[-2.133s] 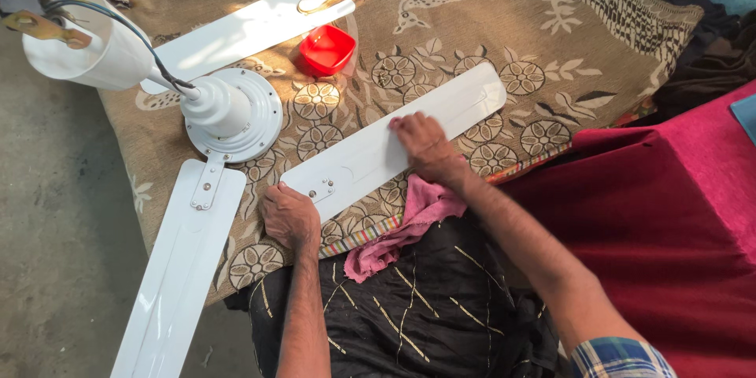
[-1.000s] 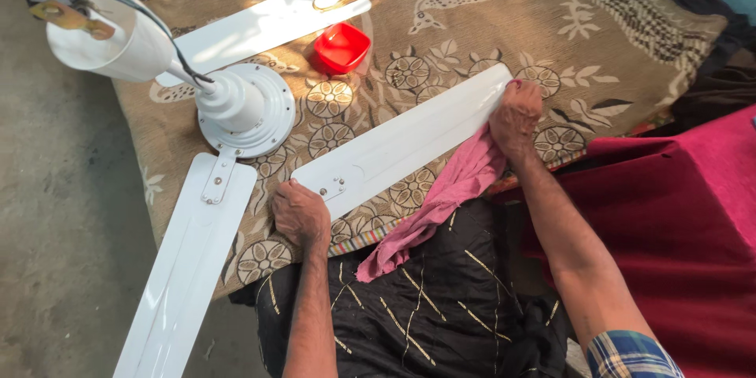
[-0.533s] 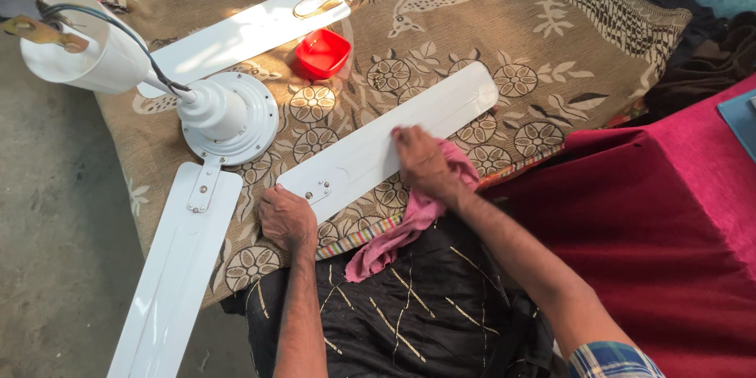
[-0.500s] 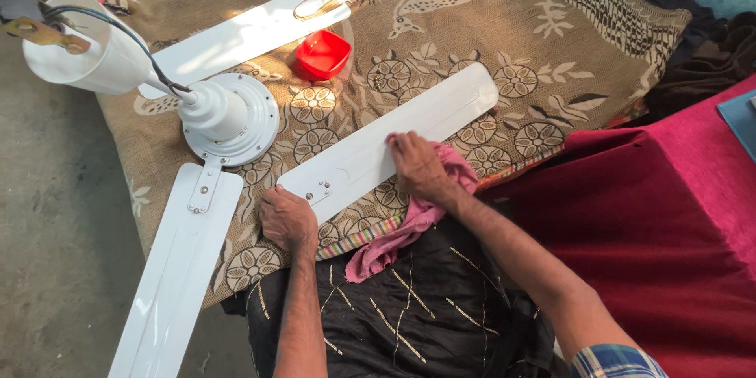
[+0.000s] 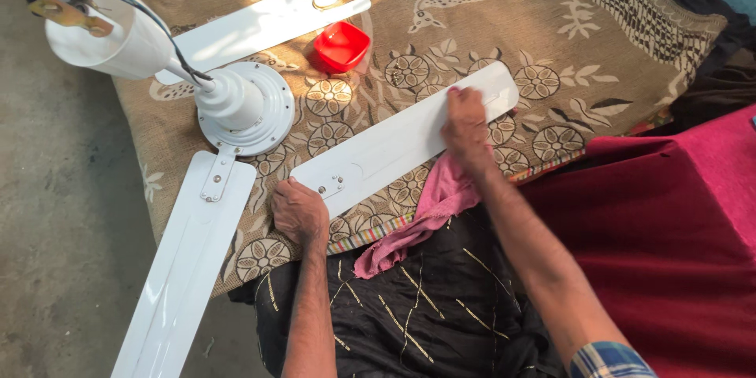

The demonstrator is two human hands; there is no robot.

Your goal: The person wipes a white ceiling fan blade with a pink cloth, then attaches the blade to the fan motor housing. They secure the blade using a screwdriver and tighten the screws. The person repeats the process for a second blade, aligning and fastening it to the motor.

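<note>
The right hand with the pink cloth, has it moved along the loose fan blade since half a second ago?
Yes. The right hand has slid along the loose fan blade toward its rounded tip, away from the left hand at the bracket end.

Fan blades: three in all, two fixed to the motor hub (image 5: 240, 106), one loose blade (image 5: 378, 150). Hands: two, left hand (image 5: 299, 211) and right hand (image 5: 466, 122). Pink cloth (image 5: 429, 209): one. Red dish (image 5: 341, 45): one.
</note>
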